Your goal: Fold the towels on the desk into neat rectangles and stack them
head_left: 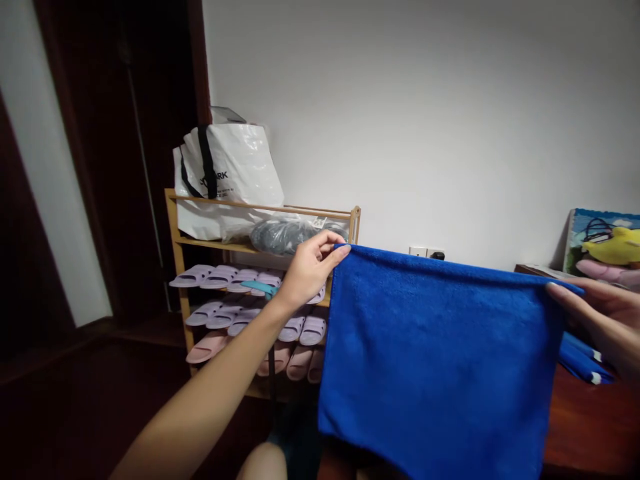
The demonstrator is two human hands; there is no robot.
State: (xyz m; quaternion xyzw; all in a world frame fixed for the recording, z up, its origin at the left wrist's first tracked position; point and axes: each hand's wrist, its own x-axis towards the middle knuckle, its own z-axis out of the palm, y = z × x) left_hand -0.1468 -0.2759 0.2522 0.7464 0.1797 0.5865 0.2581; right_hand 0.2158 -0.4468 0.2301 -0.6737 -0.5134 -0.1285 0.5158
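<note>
A blue towel (435, 360) hangs spread out in the air before me, its top edge stretched between both hands. My left hand (313, 267) pinches the upper left corner between thumb and fingers. At the upper right corner, my right hand (600, 310) grips the cloth, with the thumb on the near side. The lower right part of the towel runs out of the picture. More folded blue cloths (585, 360) with white tags lie on the reddish-brown wooden table (585, 427), partly behind my right hand.
A wooden shoe rack (180, 267) by the wall holds rows of lilac slippers (220, 277) and pink slippers (207, 347). On its top sits a white bag (245, 160). A yellow plush toy (617, 245) is at the far right. Wall sockets (418, 252) show above the towel.
</note>
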